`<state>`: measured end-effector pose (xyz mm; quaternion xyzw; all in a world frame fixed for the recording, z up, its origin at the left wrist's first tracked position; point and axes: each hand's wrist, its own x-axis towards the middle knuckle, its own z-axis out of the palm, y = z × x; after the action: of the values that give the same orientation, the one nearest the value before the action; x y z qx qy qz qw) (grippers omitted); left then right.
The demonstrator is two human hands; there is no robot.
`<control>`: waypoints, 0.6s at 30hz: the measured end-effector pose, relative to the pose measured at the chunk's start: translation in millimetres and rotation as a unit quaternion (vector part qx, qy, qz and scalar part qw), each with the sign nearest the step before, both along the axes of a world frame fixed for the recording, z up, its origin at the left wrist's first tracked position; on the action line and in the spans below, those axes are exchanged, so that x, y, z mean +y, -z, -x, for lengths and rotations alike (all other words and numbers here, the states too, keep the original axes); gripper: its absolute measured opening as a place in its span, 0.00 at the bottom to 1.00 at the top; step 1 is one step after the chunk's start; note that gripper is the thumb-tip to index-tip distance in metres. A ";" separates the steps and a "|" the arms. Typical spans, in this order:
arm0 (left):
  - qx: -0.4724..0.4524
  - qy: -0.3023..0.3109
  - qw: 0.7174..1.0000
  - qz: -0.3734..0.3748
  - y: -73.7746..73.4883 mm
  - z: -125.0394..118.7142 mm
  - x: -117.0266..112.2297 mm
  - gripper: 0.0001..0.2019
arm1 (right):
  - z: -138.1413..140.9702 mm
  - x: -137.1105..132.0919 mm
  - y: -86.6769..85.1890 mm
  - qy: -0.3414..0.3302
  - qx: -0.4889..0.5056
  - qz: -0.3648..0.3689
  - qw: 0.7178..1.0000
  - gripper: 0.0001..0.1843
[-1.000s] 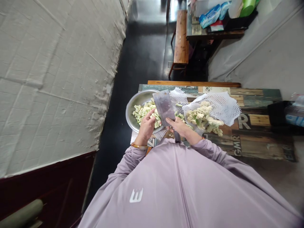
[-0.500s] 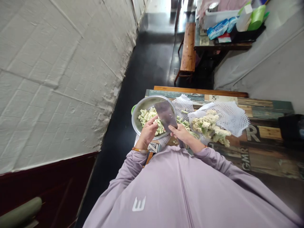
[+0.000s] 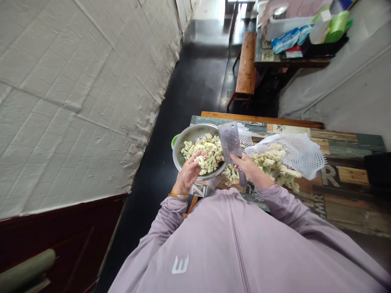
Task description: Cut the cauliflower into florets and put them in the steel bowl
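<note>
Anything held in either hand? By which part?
Right hand: cleaver, gripped where blade meets handle. Left hand: at the cauliflower pieces; can't tell whether it holds one.

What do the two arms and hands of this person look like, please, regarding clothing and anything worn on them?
Both arms wear long, pale purple sleeves: the left sleeve and the right sleeve look plain and wrinkled. The left hand and right hand are without gloves. An amber-brown bracelet circles the left wrist.

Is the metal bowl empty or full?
Partly full: cauliflower pieces lie heaped in the bowl, with bare metal showing along its left side.
</note>
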<state>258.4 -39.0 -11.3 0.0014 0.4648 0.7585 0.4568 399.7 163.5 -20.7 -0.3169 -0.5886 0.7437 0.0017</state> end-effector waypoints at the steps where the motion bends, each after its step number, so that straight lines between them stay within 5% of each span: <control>1: -0.003 -0.012 1.000 -0.005 -0.5 -0.7 1.9 0.23 | 5.2 -0.6 -0.6 -0.008 0.003 -0.006 1.000 0.21; 7: -0.012 -0.027 0.999 -0.028 -6.2 -5.9 19.5 0.18 | 28.6 -29.0 -16.7 -0.004 0.017 -0.042 0.999 0.19; 13: -0.014 -0.037 0.999 -0.014 -7.4 -13.3 22.0 0.17 | 2.1 -41.5 -43.2 0.039 0.053 0.050 0.997 0.19; 18: 0.007 -0.043 0.999 -0.003 -12.9 -20.7 30.8 0.17 | -18.7 -37.6 -56.7 0.043 0.081 -0.014 0.996 0.18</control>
<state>279.2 -8.2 1.6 -0.0119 0.4650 0.7787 0.4209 418.4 125.8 36.0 -0.2802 -0.5832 0.7577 0.0858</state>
